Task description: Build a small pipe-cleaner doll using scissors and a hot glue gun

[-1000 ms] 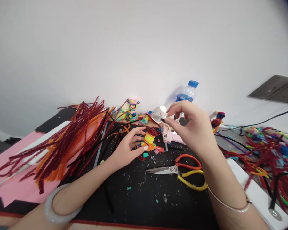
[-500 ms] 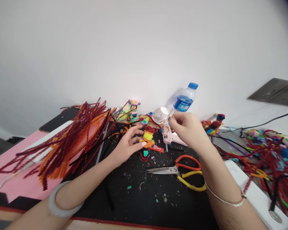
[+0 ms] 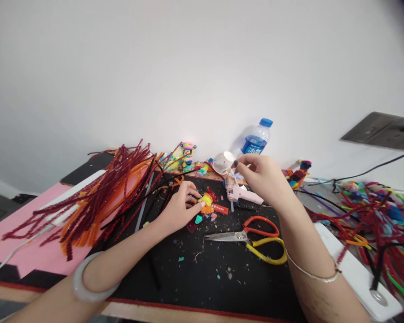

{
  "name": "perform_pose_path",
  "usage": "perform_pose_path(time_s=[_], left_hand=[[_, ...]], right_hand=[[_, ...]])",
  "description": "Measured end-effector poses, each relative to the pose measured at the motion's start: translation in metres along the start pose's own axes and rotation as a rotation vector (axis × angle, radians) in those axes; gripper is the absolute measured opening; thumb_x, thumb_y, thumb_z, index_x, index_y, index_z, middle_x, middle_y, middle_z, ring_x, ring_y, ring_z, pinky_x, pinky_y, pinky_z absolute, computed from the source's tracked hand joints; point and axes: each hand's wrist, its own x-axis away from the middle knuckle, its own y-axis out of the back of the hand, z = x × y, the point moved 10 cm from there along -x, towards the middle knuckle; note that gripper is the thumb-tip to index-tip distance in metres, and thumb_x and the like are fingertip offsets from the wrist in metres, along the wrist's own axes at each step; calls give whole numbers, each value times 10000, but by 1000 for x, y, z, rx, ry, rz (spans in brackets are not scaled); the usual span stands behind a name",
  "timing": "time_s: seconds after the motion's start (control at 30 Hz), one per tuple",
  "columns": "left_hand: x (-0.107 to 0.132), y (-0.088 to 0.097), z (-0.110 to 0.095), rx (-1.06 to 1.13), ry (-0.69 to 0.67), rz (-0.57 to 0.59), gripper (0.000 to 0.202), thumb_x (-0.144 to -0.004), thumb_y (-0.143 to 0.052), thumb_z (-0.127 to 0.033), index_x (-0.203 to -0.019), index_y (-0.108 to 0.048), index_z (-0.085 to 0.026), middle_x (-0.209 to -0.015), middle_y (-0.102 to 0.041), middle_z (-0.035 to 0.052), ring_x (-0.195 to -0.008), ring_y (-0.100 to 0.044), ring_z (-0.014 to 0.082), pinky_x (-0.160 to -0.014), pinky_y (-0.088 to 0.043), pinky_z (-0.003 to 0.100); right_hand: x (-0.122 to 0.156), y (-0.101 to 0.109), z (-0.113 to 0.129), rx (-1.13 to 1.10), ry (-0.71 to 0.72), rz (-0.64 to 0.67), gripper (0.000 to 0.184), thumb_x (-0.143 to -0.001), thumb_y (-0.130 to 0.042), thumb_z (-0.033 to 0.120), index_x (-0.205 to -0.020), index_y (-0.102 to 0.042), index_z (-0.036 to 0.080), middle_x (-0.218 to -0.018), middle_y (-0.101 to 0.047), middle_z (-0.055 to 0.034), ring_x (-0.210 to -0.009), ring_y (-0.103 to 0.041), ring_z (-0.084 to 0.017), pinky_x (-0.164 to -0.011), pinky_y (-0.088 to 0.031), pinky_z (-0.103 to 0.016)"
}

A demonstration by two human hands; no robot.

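My left hand is closed on a small yellow, orange and red pipe-cleaner figure, holding it on the black mat. My right hand hovers just above the pink glue gun, its thumb and fingers pinched together on something too small to make out. Small coloured scraps lie beside the figure. Scissors with orange and yellow handles rest on the mat below my right hand.
A bundle of red and orange pipe cleaners fans over pink paper at left. A water bottle, a paper cup and finished figures stand by the wall. More tangled pipe cleaners and a cable are at right.
My right hand dropped from above the cup towards the glue gun and stayed pinched. My left hand closed on the figure and tipped it lower on the mat.
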Motion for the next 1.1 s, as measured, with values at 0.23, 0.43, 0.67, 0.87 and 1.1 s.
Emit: perform_pose_path(time_s=[0.23, 0.43, 0.67, 0.87, 1.1], left_hand=[[3, 12, -17, -411, -108, -77, 208, -828, -515, -311, -981, -404, -225, -953, -628, 58, -927, -608, 224, -794, -443, 367], [4, 23, -28, -534, -189, -156, 244, -876, -447, -352, -1068, -472, -203, -966, -610, 68, -931, -567, 227, -840, -432, 378], [-1, 35, -30, -586, -237, -234, 214, -890, -416, -321, -999, -538, -182, -973, -596, 77, -966, -517, 239, -878, -400, 382], [0, 15, -29, -520, -239, 5, 299, -846, -487, -441, -1013, -506, -194, -948, -580, 56, -829, -526, 193, -782, -423, 336], [11, -13, -24, -522, -179, 170, 445, -690, -647, -483, -962, -412, -220, -759, -512, -28, -625, -474, 137, -561, -364, 253]], right_hand=[[1, 0, -1, 12, 23, 5, 218, -795, -457, 225, -783, -661, 151, -521, -506, 23, -433, -363, -85, -507, -279, -248], [1, 5, 1, 29, 7, -11, 180, -781, -459, 214, -686, -601, 160, -503, -484, 33, -447, -362, -85, -510, -270, -242], [3, 22, -3, 68, -38, -75, 205, -714, -460, 190, -515, -411, 185, -468, -400, 40, -479, -345, -92, -492, -242, -247], [4, 16, -8, 112, -42, 65, 265, -716, -451, 188, -470, -354, 188, -447, -338, 49, -457, -282, -78, -473, -207, -256], [4, -9, -17, 254, 10, 232, 244, -766, -471, 233, -533, -510, 173, -482, -468, 19, -470, -389, -97, -482, -257, -244]])
